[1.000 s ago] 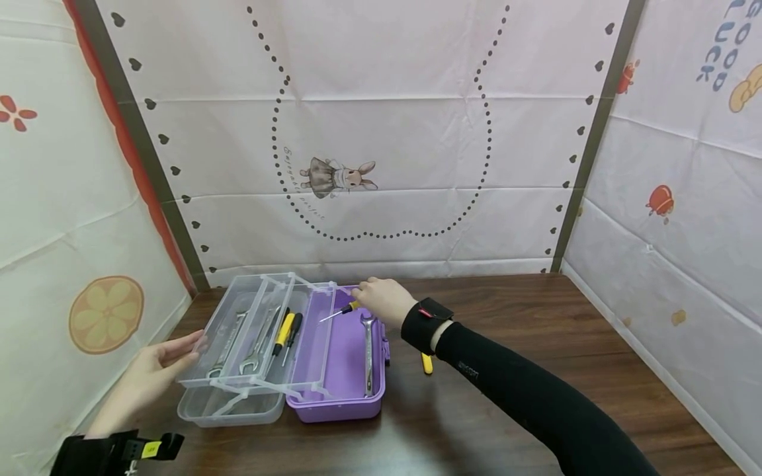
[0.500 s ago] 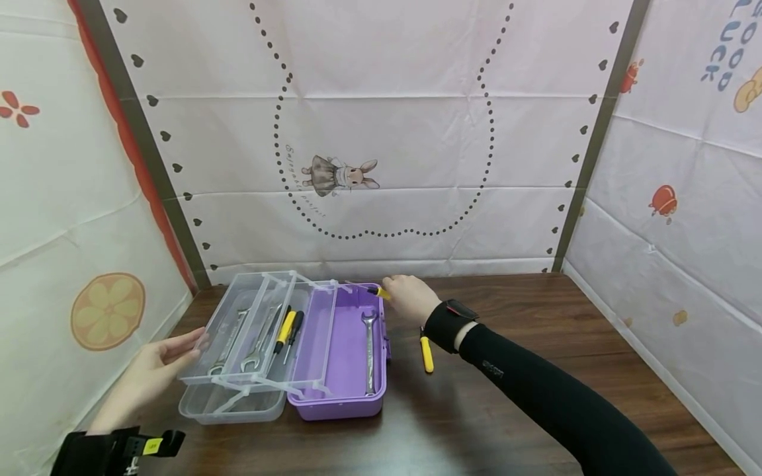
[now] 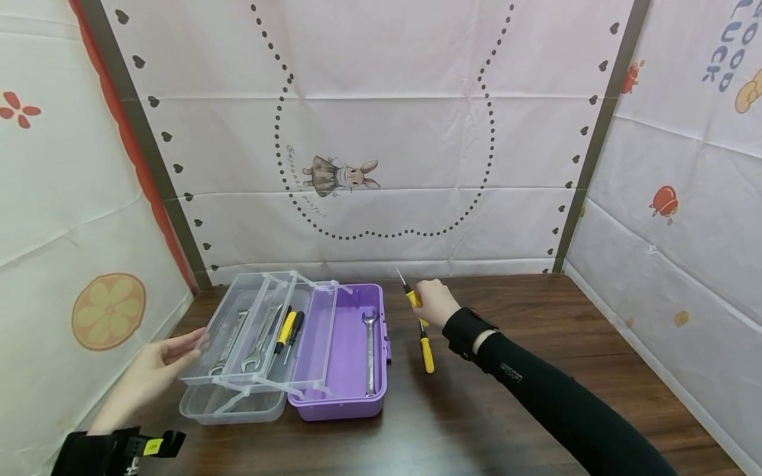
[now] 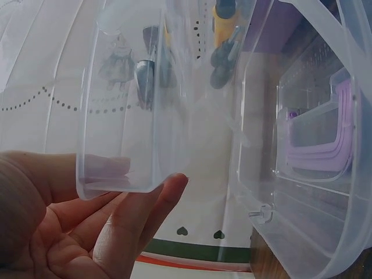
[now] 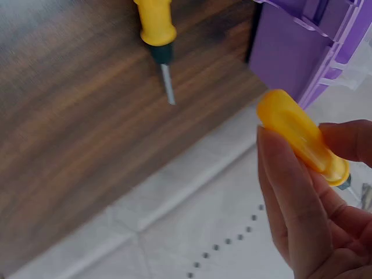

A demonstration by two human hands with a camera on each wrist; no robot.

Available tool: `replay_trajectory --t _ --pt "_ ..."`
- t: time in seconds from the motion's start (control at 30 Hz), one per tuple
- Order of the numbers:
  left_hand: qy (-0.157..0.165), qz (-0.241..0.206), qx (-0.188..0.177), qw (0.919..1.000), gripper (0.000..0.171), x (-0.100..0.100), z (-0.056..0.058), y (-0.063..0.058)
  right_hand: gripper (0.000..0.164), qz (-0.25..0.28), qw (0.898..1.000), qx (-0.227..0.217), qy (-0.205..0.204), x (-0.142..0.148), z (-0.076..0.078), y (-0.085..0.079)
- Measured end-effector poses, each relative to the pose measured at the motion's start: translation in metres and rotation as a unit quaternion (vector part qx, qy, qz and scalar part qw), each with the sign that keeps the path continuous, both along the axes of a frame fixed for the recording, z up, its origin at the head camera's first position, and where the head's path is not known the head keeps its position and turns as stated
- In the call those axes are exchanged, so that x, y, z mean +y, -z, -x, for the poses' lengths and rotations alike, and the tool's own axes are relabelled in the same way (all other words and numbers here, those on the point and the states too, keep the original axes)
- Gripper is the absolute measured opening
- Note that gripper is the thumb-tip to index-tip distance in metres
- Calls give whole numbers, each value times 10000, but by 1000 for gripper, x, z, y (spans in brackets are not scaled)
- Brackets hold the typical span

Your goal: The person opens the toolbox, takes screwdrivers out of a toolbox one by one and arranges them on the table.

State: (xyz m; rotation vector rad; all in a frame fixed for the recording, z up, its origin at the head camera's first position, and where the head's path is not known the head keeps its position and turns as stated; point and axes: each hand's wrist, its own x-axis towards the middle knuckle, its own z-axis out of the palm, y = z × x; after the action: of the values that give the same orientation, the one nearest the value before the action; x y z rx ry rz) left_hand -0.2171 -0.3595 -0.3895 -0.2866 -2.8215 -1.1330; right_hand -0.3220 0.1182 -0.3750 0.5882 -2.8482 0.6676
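Note:
My right hand point(image 3: 437, 303) pinches the yellow handle of a screwdriver point(image 5: 296, 131) between thumb and fingers, above the table right of the purple toolbox point(image 3: 342, 411). In the head view its shaft points up and left. A second yellow screwdriver point(image 3: 426, 354) lies on the table just below that hand. My left hand point(image 3: 157, 363) pinches the left edge of a clear plastic tray point(image 4: 119, 122), raised on hinged arms over the clear lid point(image 3: 262, 413). Inside the tray are wrenches point(image 3: 229, 344), a yellow-and-black screwdriver point(image 3: 286, 330) and a black screwdriver point(image 3: 294, 334).
One silver wrench point(image 3: 370, 354) lies along the right side inside the purple box. The brown wooden table point(image 3: 506, 370) meets a white printed cloth point(image 3: 387, 132) at the back, with cloth walls left and right.
My right hand has carried the screwdriver out from above the purple box to the right, over the table, and its shaft has swung upward. My left hand stays on the tray.

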Motion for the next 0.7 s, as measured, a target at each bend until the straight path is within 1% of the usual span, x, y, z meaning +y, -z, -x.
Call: replay_trajectory --t 0.13,0.23,0.37,0.47,0.6,0.7 --pt "-11 27 -94 10000 53 0 0 0 34 62 9982 -476 353 8 -2 7" --pt "11 21 -3 10000 52 0 0 0 37 154 9953 -749 589 14 -4 13" --pt "28 24 163 9999 50 0 -1 1 37 351 9900 -1083 836 24 -4 24" --pt "23 40 205 9998 50 -1 -1 1 31 456 9855 -1334 944 30 -2 33" --pt "21 25 206 9998 50 -1 0 2 23 354 9804 -1626 1058 35 -1 46" --pt "21 -9 193 9998 50 -1 0 2 21 308 9756 -1861 1122 36 -3 53"
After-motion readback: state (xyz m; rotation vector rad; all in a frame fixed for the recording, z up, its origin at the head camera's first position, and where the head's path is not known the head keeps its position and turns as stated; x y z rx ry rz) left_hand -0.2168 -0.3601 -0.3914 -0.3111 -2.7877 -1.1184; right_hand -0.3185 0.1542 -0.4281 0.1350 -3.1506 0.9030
